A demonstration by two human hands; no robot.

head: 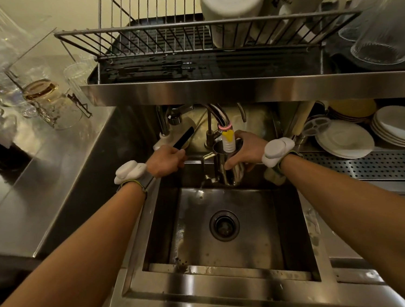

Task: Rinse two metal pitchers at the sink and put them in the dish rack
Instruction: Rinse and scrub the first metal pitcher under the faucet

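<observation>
A metal pitcher [231, 168] is sitting upright right under the faucet [220, 120], its open mouth taking in the white ribbed nozzle with the yellow tip [228, 140]. The right hand [241, 150] is gripping it, fingers clamped around the body from the right side. Left of the faucet, the left hand [167, 159] is closing its fingers on a black lever handle [184, 137]. Below the faucet, the steel sink [229, 265] is lying wet, its drain [224, 225] in the middle. Above the faucet, a wire dish rack [163, 39] is carrying 2 white containers [233, 8]. Right of the faucet, white plates [345, 139] are stacking up. Left of it, glassware [44, 100] is standing on the counter [17, 189].
</observation>
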